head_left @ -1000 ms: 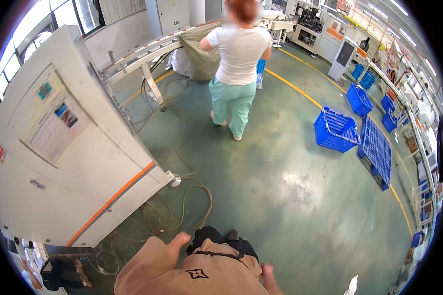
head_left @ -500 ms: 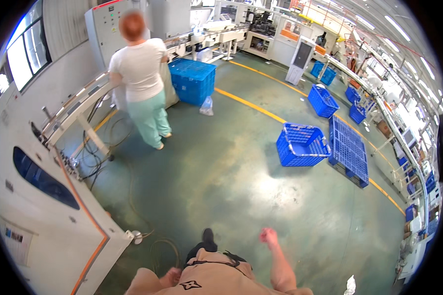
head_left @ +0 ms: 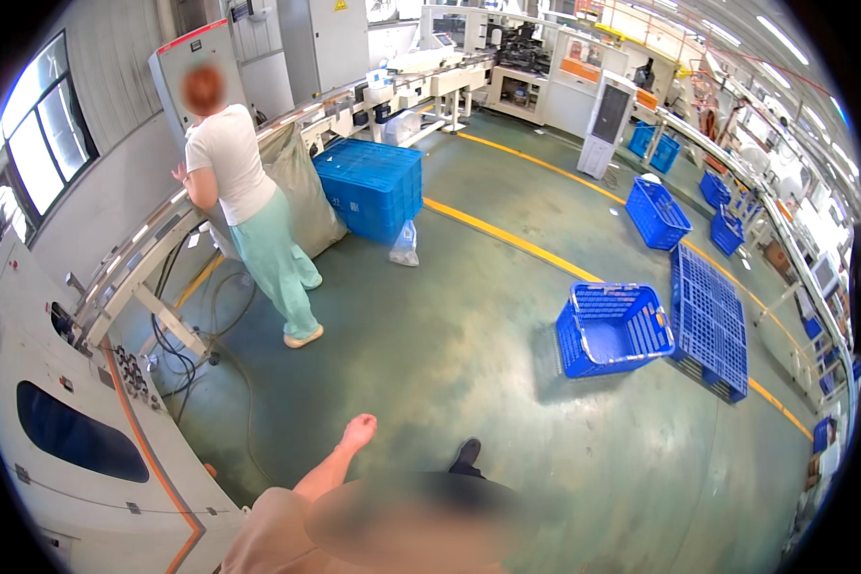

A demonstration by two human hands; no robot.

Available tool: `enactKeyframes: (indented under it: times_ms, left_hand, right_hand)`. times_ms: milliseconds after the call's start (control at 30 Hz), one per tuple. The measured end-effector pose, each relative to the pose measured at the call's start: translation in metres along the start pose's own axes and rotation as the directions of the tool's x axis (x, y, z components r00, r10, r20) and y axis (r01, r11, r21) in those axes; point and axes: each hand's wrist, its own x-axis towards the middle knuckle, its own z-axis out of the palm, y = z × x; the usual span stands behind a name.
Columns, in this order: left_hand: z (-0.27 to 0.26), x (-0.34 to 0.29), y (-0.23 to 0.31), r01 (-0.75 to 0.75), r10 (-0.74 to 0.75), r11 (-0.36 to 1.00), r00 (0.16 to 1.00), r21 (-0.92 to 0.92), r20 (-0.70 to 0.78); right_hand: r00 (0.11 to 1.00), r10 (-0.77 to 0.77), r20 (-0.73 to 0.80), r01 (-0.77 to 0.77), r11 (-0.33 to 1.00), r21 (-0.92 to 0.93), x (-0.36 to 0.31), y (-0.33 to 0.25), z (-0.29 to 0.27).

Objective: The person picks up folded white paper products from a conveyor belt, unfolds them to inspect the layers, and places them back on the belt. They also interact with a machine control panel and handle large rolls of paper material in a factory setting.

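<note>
My left hand (head_left: pixel 359 432) hangs forward over the green floor (head_left: pixel 354 373), its fingers curled closed with nothing visible in them. The forearm comes up from the lower edge, beside my light brown top (head_left: pixel 270 536). Below, one of my dark shoes (head_left: pixel 466 453) points ahead on the floor. My right hand is out of sight, and a blurred patch covers part of the lower middle. No object touches the left hand.
A person (head_left: pixel 239 182) in white and pale green stands at the conveyor (head_left: pixel 153 239), beside a large sack (head_left: pixel 301 191) and a blue lidded crate (head_left: pixel 368 191). Loose cables (head_left: pixel 177 335) lie on the floor. Right stand a blue basket (head_left: pixel 607 344) and blue pallet (head_left: pixel 708 320). A white machine (head_left: pixel 86 478) borders my left.
My left arm has swung forward, while my right has dropped out of view. The basket and the person appear nearer, and the person has turned more toward the conveyor.
</note>
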Motion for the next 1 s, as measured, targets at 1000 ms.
enactKeyframes:
  times_ms: [1000]
  left_hand:
    - [0.111, 0.466, 0.358, 0.338, -0.287, 0.930, 0.913, -0.144, 0.290]
  right_hand:
    - [0.983, -0.162, -0.082, 0.167, 0.984, 0.057, 0.205, -0.733, -0.089]
